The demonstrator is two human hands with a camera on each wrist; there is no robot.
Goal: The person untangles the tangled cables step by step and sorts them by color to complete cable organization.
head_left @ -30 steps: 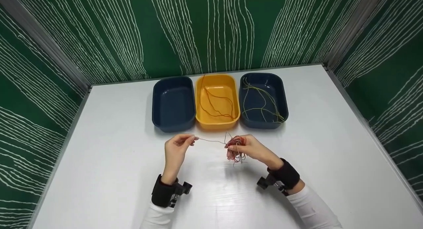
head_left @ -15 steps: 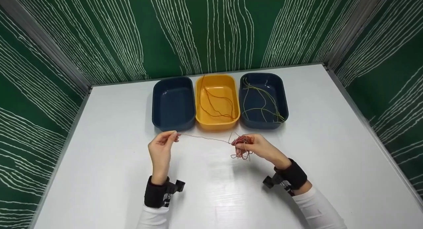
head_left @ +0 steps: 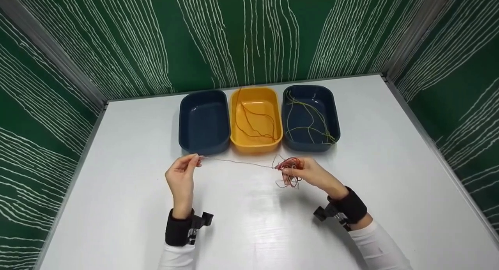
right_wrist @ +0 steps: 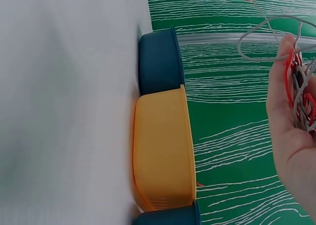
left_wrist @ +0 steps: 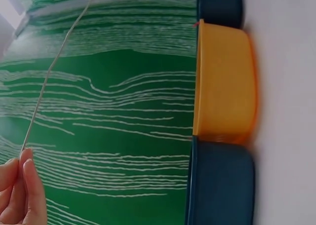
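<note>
Between the fingertips of my left hand (head_left: 181,180) I pinch the end of a thin grey cord (left_wrist: 49,69). It runs nearly straight across to a tangled bundle of red and grey cords (head_left: 290,165), which my right hand (head_left: 315,176) grips. Loose loops of the bundle hang below the right fingers. In the right wrist view, a grey loop (right_wrist: 239,45) sticks out past the fingertips. Both hands are above the white table, just in front of the three trays. Part of the bundle is hidden inside the right hand.
Side by side at the back stand a left dark blue tray (head_left: 204,124), a yellow tray (head_left: 256,148) with orange cords (head_left: 259,114), and a right dark blue tray (head_left: 310,147) with yellow-green cords (head_left: 312,106). Green walls with white lines surround the white table (head_left: 128,176).
My left hand has moved left with the cord's end, so a longer stretch shows between the hands. My right hand has shifted slightly right with the bundle. The trays stay put.
</note>
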